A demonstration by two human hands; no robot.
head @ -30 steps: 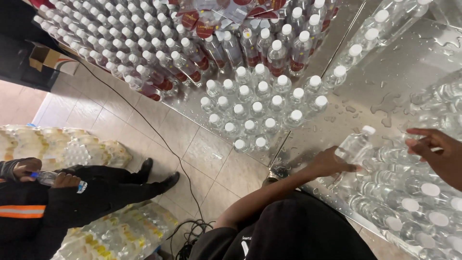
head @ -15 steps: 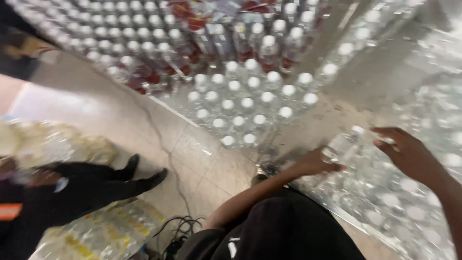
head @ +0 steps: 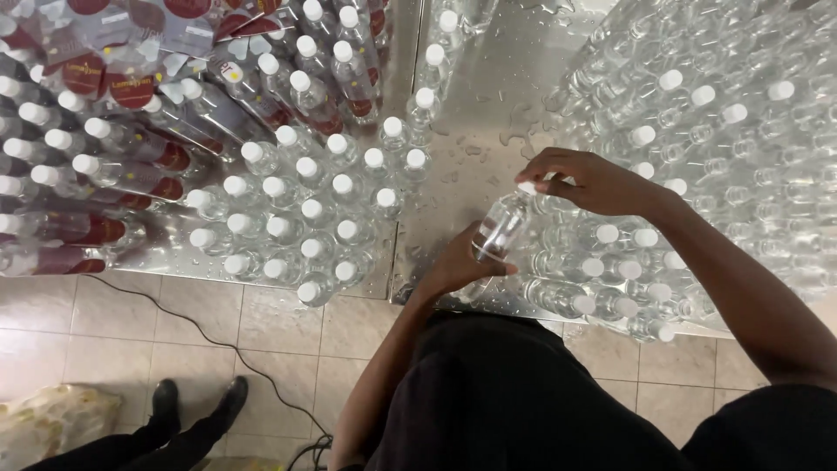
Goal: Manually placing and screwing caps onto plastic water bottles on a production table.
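Gripped in both hands: one clear bottle [head: 501, 228], tilted, over the near edge of the wet steel table [head: 475, 113]. Left hand [head: 462, 262] wraps the lower body of the bottle from below, fingers closed round it. Right hand [head: 588, 181] sits over the top end, fingertips pinched on the white cap [head: 527, 187]; whether the cap is seated or loose cannot be told from this angle.

Head view, only view available:
- Bottle held just above a field of capped clear bottles [head: 697, 174] that covers the right part of the table, some upright, some lying on their sides near the edge.
- Left of the bare wet strip stands a block of upright bottles with white caps [head: 305, 209], close-packed in rows.
- Further left and towards the top, shrink-wrapped packs with red labels [head: 105, 96] lie stacked.
- Below the table: tiled floor [head: 261, 331], a black cable [head: 218, 340] running across it.
- Bottom left: another person's black shoes [head: 196, 406] and dark trouser legs, well apart from the held bottle; a wrapped pack [head: 52, 419] beside them.
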